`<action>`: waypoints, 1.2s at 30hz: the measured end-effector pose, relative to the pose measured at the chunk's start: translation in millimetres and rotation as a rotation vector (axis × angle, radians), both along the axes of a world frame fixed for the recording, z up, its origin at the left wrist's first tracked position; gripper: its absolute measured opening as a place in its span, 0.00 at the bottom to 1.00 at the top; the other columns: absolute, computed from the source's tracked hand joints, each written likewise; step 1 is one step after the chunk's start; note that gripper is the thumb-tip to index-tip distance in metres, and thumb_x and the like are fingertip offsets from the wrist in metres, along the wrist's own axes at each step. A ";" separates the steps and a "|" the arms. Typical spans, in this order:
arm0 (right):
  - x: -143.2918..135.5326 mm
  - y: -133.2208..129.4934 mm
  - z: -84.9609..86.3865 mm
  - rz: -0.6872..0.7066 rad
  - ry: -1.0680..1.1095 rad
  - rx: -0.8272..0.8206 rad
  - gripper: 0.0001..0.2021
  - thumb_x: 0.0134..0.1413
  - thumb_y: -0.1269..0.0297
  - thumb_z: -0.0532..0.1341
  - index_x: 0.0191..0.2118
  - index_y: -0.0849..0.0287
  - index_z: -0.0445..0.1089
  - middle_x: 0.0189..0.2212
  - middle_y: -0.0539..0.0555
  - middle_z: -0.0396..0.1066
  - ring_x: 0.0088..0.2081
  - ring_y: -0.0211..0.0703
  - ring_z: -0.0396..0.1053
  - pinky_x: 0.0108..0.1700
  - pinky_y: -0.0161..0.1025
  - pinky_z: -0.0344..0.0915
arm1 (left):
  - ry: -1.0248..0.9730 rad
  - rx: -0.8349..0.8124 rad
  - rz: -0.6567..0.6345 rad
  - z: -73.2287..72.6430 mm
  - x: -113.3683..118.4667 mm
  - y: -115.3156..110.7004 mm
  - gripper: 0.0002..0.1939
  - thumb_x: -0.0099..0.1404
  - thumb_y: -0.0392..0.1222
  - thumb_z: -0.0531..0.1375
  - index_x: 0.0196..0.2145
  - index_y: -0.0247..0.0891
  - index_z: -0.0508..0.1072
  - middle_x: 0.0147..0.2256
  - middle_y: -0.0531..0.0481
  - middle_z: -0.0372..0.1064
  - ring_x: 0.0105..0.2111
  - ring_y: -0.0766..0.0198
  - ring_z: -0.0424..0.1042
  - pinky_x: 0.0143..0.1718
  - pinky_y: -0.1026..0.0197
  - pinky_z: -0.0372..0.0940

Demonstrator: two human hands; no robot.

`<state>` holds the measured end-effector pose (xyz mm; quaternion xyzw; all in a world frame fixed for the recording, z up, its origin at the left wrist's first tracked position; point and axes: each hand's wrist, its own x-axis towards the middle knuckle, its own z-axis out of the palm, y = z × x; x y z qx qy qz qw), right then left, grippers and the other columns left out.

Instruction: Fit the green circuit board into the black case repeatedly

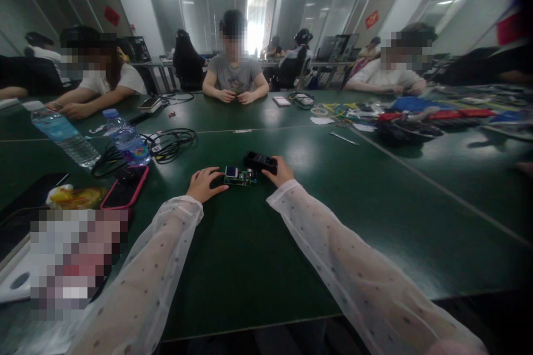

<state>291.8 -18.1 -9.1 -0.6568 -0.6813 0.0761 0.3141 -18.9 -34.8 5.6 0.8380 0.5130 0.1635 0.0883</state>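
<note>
On the green table, a small green circuit board (241, 176) with a little screen lies in front of me. My left hand (205, 183) is at its left end, fingers apart, with fingertips at the board's edge; whether they press on it is hard to tell. My right hand (281, 172) grips the right end of a black rectangular case (259, 161) between thumb and fingers. The case is tilted just behind and to the right of the board, and its left end is free.
At the left are two water bottles (64, 133) (127, 138), coiled black cables (175, 141), a pink-edged phone (127, 188) and a yellow packet (79, 198). Tweezers (344, 138) and piled wires (350, 112) lie at the right. People sit across the table (308, 205).
</note>
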 end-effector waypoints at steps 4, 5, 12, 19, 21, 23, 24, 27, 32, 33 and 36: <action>-1.5 -1.2 2.6 0.003 -0.021 -0.010 0.27 0.49 0.55 0.64 0.53 0.57 0.57 0.45 0.61 0.69 0.48 0.56 0.68 0.48 0.56 0.66 | -0.004 0.005 -0.003 0.1 0.0 -0.1 0.27 0.61 0.65 0.54 0.53 0.49 0.68 0.59 0.48 0.58 0.59 0.48 0.55 0.58 0.40 0.49; -2.1 -1.9 3.7 0.004 -0.020 -0.012 0.27 0.49 0.55 0.64 0.53 0.57 0.57 0.45 0.61 0.69 0.48 0.57 0.68 0.48 0.56 0.65 | -0.005 0.005 -0.002 0.1 0.0 -0.1 0.27 0.61 0.65 0.55 0.53 0.49 0.68 0.59 0.49 0.58 0.59 0.48 0.55 0.58 0.40 0.49; -4.0 -4.6 7.5 0.001 -0.035 -0.011 0.27 0.50 0.55 0.63 0.53 0.58 0.57 0.46 0.62 0.68 0.49 0.57 0.68 0.48 0.56 0.65 | -0.009 0.016 -0.002 -0.2 0.4 -0.2 0.27 0.61 0.64 0.55 0.52 0.49 0.68 0.59 0.48 0.59 0.59 0.48 0.56 0.58 0.41 0.49; -4.4 -3.7 6.7 -0.003 -0.037 -0.018 0.27 0.50 0.56 0.64 0.53 0.58 0.57 0.47 0.62 0.68 0.50 0.58 0.67 0.49 0.57 0.65 | -0.015 0.021 0.005 -1.0 1.0 -0.1 0.26 0.61 0.64 0.55 0.52 0.49 0.68 0.59 0.49 0.59 0.59 0.48 0.56 0.58 0.42 0.49; -4.6 -3.9 6.9 -0.003 -0.035 -0.020 0.27 0.49 0.56 0.63 0.53 0.58 0.57 0.47 0.62 0.68 0.50 0.58 0.67 0.49 0.57 0.64 | -0.013 0.016 0.005 -1.2 0.9 0.2 0.26 0.61 0.64 0.55 0.52 0.50 0.68 0.59 0.49 0.59 0.59 0.48 0.56 0.58 0.42 0.49; -4.7 -4.1 7.2 -0.003 -0.038 -0.022 0.27 0.50 0.56 0.63 0.53 0.57 0.57 0.46 0.62 0.68 0.50 0.58 0.67 0.49 0.57 0.65 | -0.010 0.009 0.000 -1.2 0.8 0.5 0.26 0.61 0.64 0.55 0.52 0.50 0.68 0.59 0.49 0.59 0.59 0.48 0.56 0.58 0.41 0.49; -4.7 -4.2 7.3 -0.003 -0.041 -0.022 0.27 0.50 0.56 0.63 0.53 0.58 0.57 0.46 0.62 0.68 0.50 0.58 0.67 0.49 0.57 0.65 | -0.009 0.009 0.000 -1.2 0.7 0.5 0.26 0.61 0.64 0.55 0.52 0.50 0.68 0.59 0.49 0.59 0.59 0.47 0.56 0.58 0.41 0.49; -4.4 -3.9 7.2 0.000 -0.045 -0.025 0.27 0.50 0.55 0.63 0.53 0.59 0.57 0.46 0.62 0.68 0.50 0.58 0.67 0.48 0.57 0.65 | -0.007 0.017 0.001 -1.0 0.6 0.3 0.27 0.62 0.64 0.55 0.53 0.49 0.68 0.59 0.49 0.59 0.59 0.48 0.56 0.58 0.41 0.49; -5.0 -4.5 6.6 0.012 -0.029 -0.020 0.31 0.50 0.57 0.63 0.58 0.60 0.53 0.50 0.64 0.67 0.52 0.60 0.66 0.50 0.58 0.64 | 0.006 0.012 -0.008 0.0 0.3 0.0 0.27 0.62 0.64 0.54 0.53 0.48 0.68 0.59 0.48 0.58 0.59 0.48 0.56 0.59 0.41 0.49; -5.5 -5.3 7.0 0.018 -0.024 -0.014 0.33 0.51 0.57 0.63 0.60 0.60 0.51 0.51 0.64 0.66 0.52 0.60 0.65 0.50 0.59 0.64 | 0.005 0.010 -0.007 0.1 0.2 0.0 0.28 0.62 0.64 0.54 0.53 0.48 0.68 0.59 0.48 0.58 0.60 0.48 0.55 0.59 0.41 0.49; -7.4 -8.6 9.2 0.052 -0.030 0.025 0.38 0.49 0.56 0.64 0.63 0.57 0.47 0.54 0.63 0.62 0.54 0.62 0.62 0.51 0.62 0.62 | 0.001 0.009 -0.002 0.0 0.4 0.0 0.27 0.62 0.65 0.54 0.53 0.48 0.68 0.59 0.48 0.58 0.60 0.48 0.55 0.59 0.41 0.49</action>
